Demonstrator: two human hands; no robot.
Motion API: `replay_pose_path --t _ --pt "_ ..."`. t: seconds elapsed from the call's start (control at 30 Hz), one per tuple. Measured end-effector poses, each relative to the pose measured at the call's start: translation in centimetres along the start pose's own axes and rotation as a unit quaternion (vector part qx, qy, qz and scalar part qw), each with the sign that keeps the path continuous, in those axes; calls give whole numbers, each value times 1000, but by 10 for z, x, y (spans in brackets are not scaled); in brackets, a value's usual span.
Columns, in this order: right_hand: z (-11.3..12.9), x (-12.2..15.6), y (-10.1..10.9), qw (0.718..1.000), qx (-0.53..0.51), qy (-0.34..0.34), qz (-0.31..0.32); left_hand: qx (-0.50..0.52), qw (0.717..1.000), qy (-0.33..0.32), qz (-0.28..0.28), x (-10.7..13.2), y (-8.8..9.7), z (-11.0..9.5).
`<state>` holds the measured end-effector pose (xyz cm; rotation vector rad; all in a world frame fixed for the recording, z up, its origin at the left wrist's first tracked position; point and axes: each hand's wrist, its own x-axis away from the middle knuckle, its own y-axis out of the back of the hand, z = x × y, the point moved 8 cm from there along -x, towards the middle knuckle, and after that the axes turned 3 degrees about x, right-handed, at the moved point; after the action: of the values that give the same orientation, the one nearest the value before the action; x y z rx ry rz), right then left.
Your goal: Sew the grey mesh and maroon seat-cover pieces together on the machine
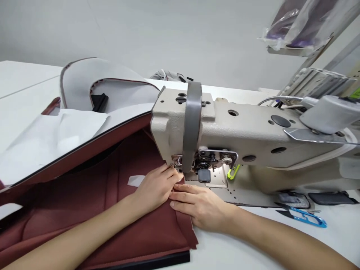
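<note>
Dark-red leather-like panel (146, 236) lies on the white tabletop (216, 247), its edge by the head of the beige metal sewing machine (219, 131), your right hand (204, 208) flat on it, fingers extended, your left hand (156, 183) bent alongside, pinch or press indeterminable, with blue-handled snips (308, 221) further right.

Both hands (154, 188) on maroon material (146, 234), just beside sewing machine (247, 131)

L hand (157, 185) & R hand (202, 208) palms-down, fingertips (176, 205) close tog., forearms (253, 227) bare
</note>
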<state>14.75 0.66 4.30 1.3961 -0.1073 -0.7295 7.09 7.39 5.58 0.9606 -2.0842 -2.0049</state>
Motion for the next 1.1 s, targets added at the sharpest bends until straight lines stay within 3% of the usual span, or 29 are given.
replay_pose_path --t 0.07,0.23,0.33,0.4,0.6,0.77,1.1 --pt "1 1 3 1000 13 -21 -3 31 999 -8 -17 2 3 2" --pt "26 1 13 987 128 -19 -96 84 994 -26 -58 7 15 12" --pt "43 -4 2 975 203 -8 -85 59 994 -40 -81 6 22 18" --pt "48 -7 -6 972 223 -16 -72 43 996 -50 -65 4 22 14" --pt "42 -4 -8 973 204 -61 -87 -30 998 31 48 6 2 -14" --pt "38 -3 -3 981 165 -58 -80 -41 998 38 -2 14 0 -29" --pt "13 -8 -16 977 177 -118 -27 -37 994 -49 -86 1 9 -6"
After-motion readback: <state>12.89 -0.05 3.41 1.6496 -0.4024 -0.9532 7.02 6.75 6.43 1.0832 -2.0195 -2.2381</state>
